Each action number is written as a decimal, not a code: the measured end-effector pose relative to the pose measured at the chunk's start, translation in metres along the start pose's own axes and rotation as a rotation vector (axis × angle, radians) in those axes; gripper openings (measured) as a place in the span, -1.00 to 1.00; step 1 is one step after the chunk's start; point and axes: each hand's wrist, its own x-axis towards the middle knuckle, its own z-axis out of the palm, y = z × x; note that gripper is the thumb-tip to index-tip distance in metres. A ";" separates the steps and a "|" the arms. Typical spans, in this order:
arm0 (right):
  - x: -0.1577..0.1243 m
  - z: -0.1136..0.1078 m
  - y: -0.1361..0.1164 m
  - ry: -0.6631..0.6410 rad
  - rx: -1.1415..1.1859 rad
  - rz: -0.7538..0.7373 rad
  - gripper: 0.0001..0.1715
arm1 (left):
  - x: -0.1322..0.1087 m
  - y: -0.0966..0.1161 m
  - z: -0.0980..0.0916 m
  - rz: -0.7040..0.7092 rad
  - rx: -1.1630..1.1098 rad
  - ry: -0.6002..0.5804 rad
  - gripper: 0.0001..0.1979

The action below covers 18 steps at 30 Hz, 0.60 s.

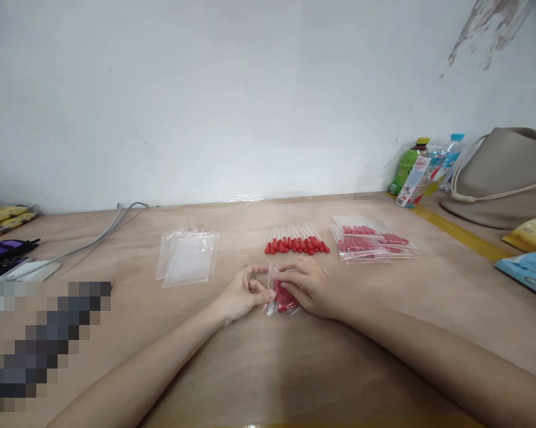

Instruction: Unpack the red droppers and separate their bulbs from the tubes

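Note:
A small clear plastic bag [286, 302] with red-tipped sticks inside lies between my hands near the middle of the table. My left hand [245, 294] pinches the bag's left edge between thumb and fingers. From the other side, my right hand [311, 286] has its bent fingers on the bag and covers part of it. Just beyond them, a row of loose white sticks with rounded red tips [297, 242] lies side by side. Flat clear bags [190, 258] overlap in a pile to the left. Filled bags [361, 242] with red tips showing are stacked to the right.
A grey cable [103, 235] runs across the table at the left. Bottles [413, 175] stand at the back right beside a grey-beige bag [504, 172]. Blue [529, 270] and yellow [530, 233] packets lie at the right edge. A white wall [250, 101] closes off the back.

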 end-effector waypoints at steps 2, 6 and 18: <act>0.006 0.005 0.000 -0.008 -0.025 -0.062 -0.73 | 0.000 0.002 0.001 0.000 0.023 -0.020 -0.31; 0.011 0.013 0.008 -0.016 -0.067 -0.151 -0.75 | 0.000 0.003 0.000 0.009 0.045 -0.049 -0.35; 0.009 0.010 0.004 0.042 -0.199 -0.399 -0.86 | 0.001 -0.003 -0.002 0.016 0.038 -0.154 -0.29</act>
